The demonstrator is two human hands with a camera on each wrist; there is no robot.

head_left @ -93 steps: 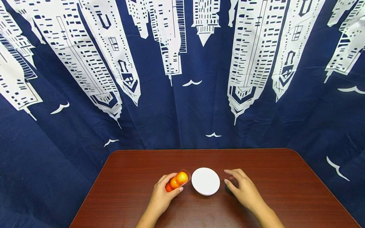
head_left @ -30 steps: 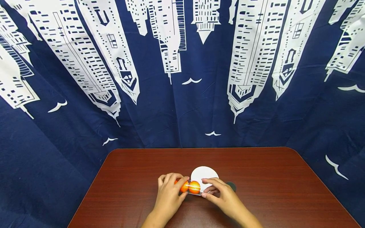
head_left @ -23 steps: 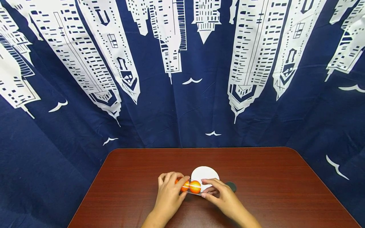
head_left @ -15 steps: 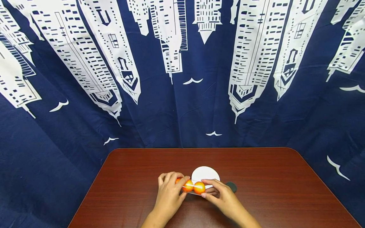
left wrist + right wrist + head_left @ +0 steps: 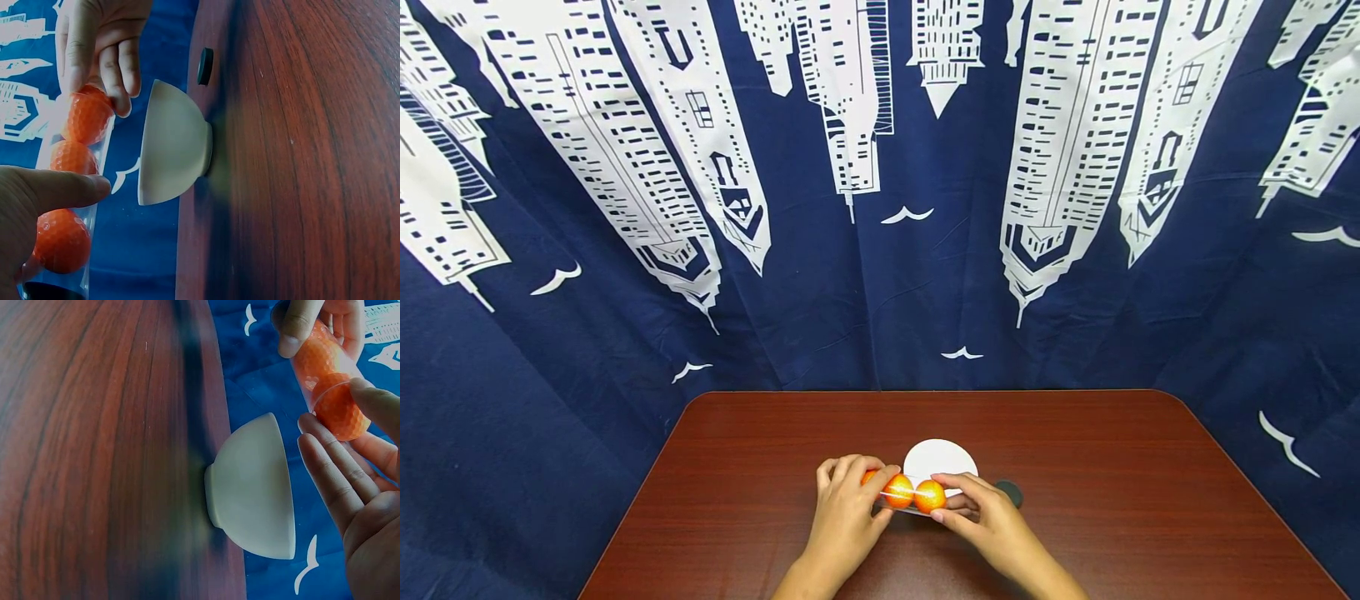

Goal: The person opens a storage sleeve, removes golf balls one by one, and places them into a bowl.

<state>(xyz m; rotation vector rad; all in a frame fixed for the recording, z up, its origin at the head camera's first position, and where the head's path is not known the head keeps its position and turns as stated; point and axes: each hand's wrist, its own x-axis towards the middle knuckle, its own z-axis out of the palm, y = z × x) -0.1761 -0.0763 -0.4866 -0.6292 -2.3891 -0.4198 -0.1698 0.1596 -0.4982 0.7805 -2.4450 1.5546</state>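
Spanning the space between both hands, a clear tube [image 5: 914,492] filled with orange dimpled balls [image 5: 64,241] is held on its side, slightly tilted, above the wooden table [image 5: 775,425] and near the rim of the white bowl [image 5: 175,144], apart from it. The tube is gripped around its body by the left hand [image 5: 847,508], and a dark end piece [image 5: 53,291] is seen at its left end. At the other end, the end ball [image 5: 342,412] is pinched at the tube's mouth by the thumb and fingers of the right hand [image 5: 988,521]. A dark disc [image 5: 1011,493] is seen on the table, just beyond the right hand.

The balls can be judged light and hard, and likely to be rolled easily, though some purchase should be given by the dimples. The tube appears to be thin plastic, probably slippery and easily dented if squeezed; it is best grasped lightly around the middle, while a ball is best taken across its widest part.
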